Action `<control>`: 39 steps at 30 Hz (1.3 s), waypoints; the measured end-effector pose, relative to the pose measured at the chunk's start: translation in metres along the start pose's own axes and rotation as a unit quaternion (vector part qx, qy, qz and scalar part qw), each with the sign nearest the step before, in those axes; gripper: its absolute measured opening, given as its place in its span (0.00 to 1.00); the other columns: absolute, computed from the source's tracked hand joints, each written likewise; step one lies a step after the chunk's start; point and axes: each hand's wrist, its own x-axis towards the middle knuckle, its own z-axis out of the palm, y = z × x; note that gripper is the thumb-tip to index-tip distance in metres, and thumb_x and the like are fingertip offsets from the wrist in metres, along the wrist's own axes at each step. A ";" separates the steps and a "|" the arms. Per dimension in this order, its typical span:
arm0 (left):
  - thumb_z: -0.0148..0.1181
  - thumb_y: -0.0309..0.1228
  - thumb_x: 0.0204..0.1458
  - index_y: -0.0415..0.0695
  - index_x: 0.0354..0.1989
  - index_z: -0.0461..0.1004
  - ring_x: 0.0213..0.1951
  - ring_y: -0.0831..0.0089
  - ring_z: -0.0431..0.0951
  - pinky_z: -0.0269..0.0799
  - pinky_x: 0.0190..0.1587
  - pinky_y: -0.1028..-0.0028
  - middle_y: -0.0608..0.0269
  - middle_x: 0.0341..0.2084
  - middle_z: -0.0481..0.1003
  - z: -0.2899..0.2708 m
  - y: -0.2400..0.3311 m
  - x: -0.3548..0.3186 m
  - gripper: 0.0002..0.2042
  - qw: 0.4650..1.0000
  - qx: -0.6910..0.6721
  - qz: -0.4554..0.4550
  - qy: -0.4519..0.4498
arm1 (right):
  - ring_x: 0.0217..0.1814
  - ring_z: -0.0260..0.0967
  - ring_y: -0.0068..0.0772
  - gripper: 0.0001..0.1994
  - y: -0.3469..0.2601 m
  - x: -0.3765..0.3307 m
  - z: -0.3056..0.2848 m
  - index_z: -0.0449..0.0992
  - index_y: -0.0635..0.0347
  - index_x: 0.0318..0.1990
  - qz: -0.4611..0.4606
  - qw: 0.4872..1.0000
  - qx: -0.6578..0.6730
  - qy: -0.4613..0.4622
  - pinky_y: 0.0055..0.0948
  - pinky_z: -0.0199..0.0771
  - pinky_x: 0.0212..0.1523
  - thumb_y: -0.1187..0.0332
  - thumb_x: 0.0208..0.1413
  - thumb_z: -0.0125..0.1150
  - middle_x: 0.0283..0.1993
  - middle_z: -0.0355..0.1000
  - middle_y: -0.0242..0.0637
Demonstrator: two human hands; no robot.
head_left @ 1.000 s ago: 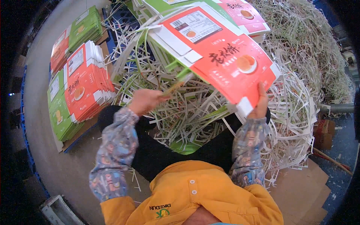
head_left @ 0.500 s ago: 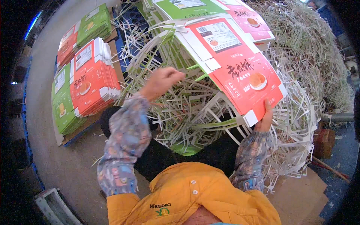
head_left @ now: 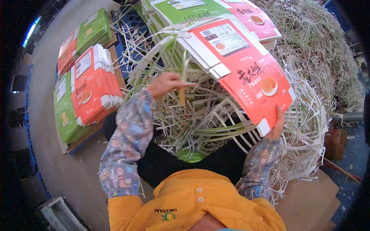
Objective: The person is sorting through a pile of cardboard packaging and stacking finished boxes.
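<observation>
A flat red die-cut carton blank (head_left: 246,73) with a white label panel is held up in front of me. My right hand (head_left: 276,125) grips its lower right corner. My left hand (head_left: 166,84) is raised left of the blank, fingers closed on a thin wooden stick (head_left: 182,94) that hangs among the white and green offcut strips (head_left: 200,119) still clinging to the blank's edge. The strips loop around the blank and trail down toward my lap. My sleeves are patterned blue-grey, my vest is orange.
Stacks of red and green flat cartons (head_left: 90,86) lie on a board at my left. More green and red blanks (head_left: 196,9) are piled ahead. A big heap of paper trimmings (head_left: 327,50) fills the right side. Brown cardboard (head_left: 308,200) covers the floor at lower right.
My left hand has risen from near my lap to beside the blank. The red blank has been lifted higher and tilted, with the offcut strips pulled up around it. My right hand keeps its grip.
</observation>
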 end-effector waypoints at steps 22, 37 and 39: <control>0.65 0.42 0.31 0.33 0.52 0.55 0.48 0.54 0.64 0.56 0.51 0.59 0.46 0.48 0.61 -0.069 0.061 -0.041 0.40 0.805 0.367 0.129 0.447 | 0.50 0.63 0.37 0.23 -0.012 -0.021 0.017 0.54 0.66 0.54 -0.007 0.985 -0.163 -0.049 0.36 0.65 0.49 0.65 0.52 0.49 0.51 0.61 0.43; 0.49 0.32 0.44 0.52 0.35 0.70 0.33 0.62 0.73 0.69 0.34 0.67 0.59 0.30 0.73 -0.100 -0.055 0.035 0.09 0.848 0.410 0.106 0.319 | 0.46 0.65 0.36 0.22 -0.021 -0.020 0.008 0.57 0.67 0.51 -0.041 0.976 -0.211 -0.014 0.35 0.66 0.48 0.65 0.51 0.50 0.47 0.64 0.41; 0.49 0.41 0.45 0.55 0.32 0.71 0.28 0.65 0.73 0.67 0.29 0.68 0.61 0.21 0.70 -0.174 -0.094 0.019 0.09 0.756 0.503 0.165 0.384 | 0.48 0.63 0.40 0.25 -0.026 -0.013 -0.002 0.55 0.65 0.54 0.019 0.988 -0.147 -0.042 0.39 0.64 0.50 0.64 0.50 0.51 0.50 0.62 0.42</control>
